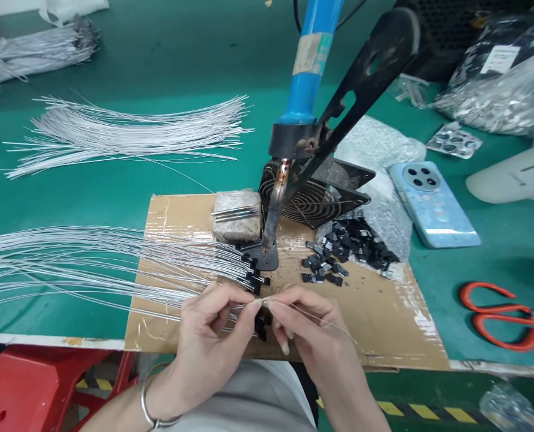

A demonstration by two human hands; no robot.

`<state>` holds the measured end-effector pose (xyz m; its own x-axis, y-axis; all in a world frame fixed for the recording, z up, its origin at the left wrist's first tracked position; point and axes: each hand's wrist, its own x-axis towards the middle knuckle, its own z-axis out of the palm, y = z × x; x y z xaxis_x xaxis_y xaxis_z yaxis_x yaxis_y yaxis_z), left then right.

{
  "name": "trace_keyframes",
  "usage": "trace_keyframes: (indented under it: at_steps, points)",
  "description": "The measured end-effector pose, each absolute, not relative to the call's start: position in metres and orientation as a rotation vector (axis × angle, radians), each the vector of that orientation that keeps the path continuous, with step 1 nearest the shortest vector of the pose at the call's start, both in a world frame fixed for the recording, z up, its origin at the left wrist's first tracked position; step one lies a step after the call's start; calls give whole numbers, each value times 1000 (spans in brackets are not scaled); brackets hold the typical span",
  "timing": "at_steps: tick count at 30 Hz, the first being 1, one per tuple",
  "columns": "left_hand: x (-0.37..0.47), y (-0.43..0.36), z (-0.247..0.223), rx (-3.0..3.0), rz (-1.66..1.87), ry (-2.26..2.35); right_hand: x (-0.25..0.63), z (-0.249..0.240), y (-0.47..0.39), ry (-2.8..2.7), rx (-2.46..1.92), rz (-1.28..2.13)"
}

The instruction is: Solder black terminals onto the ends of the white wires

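Note:
My left hand point(219, 336) and my right hand point(316, 330) meet fingertip to fingertip over the cardboard sheet point(384, 312). Each is closed in a pinch at the same spot. A thin wire point(325, 320) runs from this pinch and trails out past my right hand to the lower right; its pinched end is hidden by the fingertips. White wires point(168, 258) with small black connectors point(254, 279) on their ends lie just behind and beneath my left hand. Loose black connectors point(323, 264) are piled beyond my right hand.
A blue soldering iron point(309, 66) stands tip down in a black stand, beside a fan point(314, 198) and a greyish block point(237, 219). A wire bundle point(136, 132) lies behind left. At right are a phone point(433, 204) and red-handled scissors point(503, 318).

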<state>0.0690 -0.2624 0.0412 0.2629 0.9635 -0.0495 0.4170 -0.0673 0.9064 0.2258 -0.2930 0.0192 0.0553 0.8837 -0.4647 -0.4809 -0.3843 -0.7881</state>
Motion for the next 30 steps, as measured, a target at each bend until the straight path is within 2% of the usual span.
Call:
trace_keyframes:
  at_steps: [30]
  points:
    - [71,-264,34,1760,830,1290,227,18,-293,-449,-1170,1601]
